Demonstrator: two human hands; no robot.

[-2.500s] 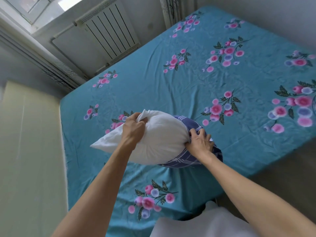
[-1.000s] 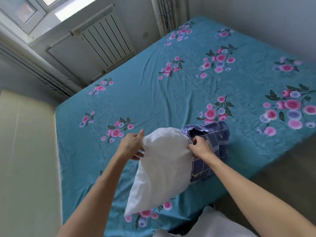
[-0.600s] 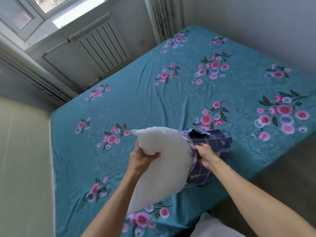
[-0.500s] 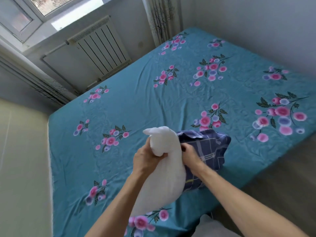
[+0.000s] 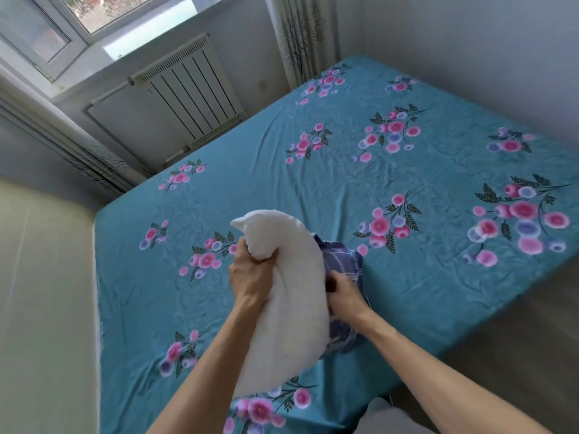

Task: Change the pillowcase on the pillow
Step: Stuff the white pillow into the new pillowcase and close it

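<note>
Above the near edge of the bed [image 5: 407, 183], a white pillow [image 5: 291, 302] is held upright, its upper end bunched in the curled fingers of the left hand [image 5: 250, 274]. A blue checked pillowcase [image 5: 343, 270] is gathered just right of the pillow, touching it, and is gripped by the right hand [image 5: 344, 296]. A radiator [image 5: 188, 92] is seen under the window [image 5: 94, 14].

Pillow [image 5: 288, 296]: plain white. Pillowcase [image 5: 343, 270], touching the pillow's right side: dark blue with a pale line check. Bed sheet [image 5: 438, 277] beneath the pillow: teal, printed with pink and lilac flower clusters on dark green leaves. Radiator [image 5: 191, 92] beyond the pillow: white, dark vertical slots.
</note>
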